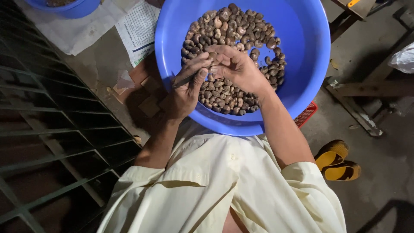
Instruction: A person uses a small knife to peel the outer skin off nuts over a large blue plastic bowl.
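At the middle of the frame, over the blue basin [302, 64], the left hand [185, 92] is closed on a thin blade [186, 79] while the right hand [239, 69] pinches a dark nut [213, 57]; the blade looks liable to slip off the hard shell and nick the right fingers.

At frame centre, the left hand [185, 92] grips a thin tool [186, 80] and the right hand [237, 69] pinches a nut [213, 57] over the blue basin [302, 47] of nuts [228, 92]. Yellow sandals [336, 162] lie lower right.

dim concrete floor [379, 142], metal grating [51, 142] alongside
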